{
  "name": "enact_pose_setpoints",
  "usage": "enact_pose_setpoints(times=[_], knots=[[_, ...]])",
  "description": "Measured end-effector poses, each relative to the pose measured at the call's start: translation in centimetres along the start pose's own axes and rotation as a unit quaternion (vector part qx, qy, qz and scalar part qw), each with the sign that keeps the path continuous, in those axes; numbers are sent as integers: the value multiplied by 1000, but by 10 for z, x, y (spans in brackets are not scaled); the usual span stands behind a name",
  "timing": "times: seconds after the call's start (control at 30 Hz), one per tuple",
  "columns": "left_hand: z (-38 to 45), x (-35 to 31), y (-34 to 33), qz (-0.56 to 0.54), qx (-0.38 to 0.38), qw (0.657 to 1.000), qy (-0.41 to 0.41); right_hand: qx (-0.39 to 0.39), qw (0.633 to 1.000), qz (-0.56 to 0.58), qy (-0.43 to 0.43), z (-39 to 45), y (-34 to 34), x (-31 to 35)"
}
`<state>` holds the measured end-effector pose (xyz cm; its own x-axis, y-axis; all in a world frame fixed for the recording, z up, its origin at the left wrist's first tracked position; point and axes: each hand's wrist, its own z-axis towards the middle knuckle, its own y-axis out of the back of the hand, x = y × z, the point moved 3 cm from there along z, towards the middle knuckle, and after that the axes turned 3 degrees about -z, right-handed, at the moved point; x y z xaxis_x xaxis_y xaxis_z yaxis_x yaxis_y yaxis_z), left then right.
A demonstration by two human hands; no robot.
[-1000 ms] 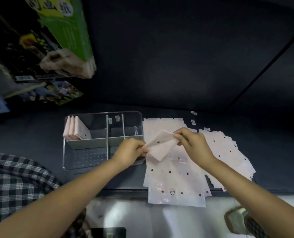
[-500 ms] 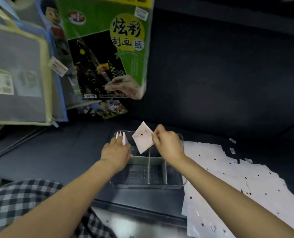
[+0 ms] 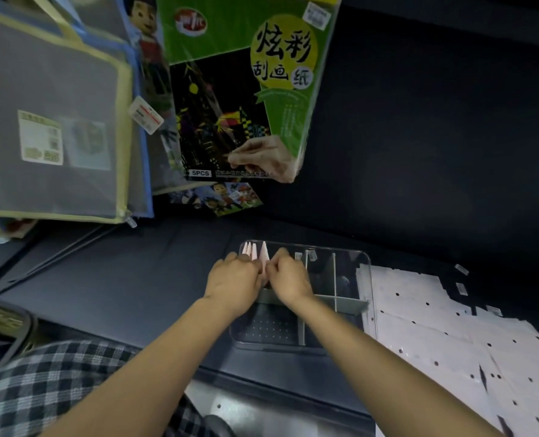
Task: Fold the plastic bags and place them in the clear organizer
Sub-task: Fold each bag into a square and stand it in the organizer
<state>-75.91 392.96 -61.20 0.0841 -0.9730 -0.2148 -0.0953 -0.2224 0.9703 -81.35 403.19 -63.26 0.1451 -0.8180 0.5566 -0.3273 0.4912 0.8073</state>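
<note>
- Both hands are met over the organizer's [image 3: 368, 279] far-left compartment: a folded bag [image 3: 264, 254] is pinched between left hand [image 3: 234, 283] and right hand [image 3: 288, 279].
- Unfolded bags [image 3: 451, 335] are spread on the table [image 3: 129, 279], right of it.

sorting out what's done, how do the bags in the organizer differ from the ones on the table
The folded bags stand upright, packed side by side in the clear organizer's far-left compartment; the unfolded bags lie flat and spread, overlapping, to its right. Folded ones look small; unfolded ones are large sheets. Both are pale plastic.

folded bag [image 3: 264, 254] now lowered into clear organizer [image 3: 368, 279] beside earlier ones, right hand [image 3: 288, 279] meeting left hand [image 3: 235, 282]
</note>
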Motion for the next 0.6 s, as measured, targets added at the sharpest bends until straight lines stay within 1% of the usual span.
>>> enact_pose_setpoints(times=[0.1,0.2,0.37,0.43,0.53,0.6], knots=[[0,3,1,-25,-29,999,3,26,999,45,-3,2,-7,-1],[-1,5,-3,-23,-41,999,-4,54,994,91,8,2,-8,-4],[1,7,-10,14,-30,999,-7,111,990,64,54,-7,-1,-18],[2,8,-12,23,-24,999,-7,102,990,65,68,-14,4,-26],[3,3,-11,33,-34,999,-18,41,990,102,89,-34,25,-46],[4,-6,-10,28,-43,998,-43,-1,988,128,90,-52,45,-72]])
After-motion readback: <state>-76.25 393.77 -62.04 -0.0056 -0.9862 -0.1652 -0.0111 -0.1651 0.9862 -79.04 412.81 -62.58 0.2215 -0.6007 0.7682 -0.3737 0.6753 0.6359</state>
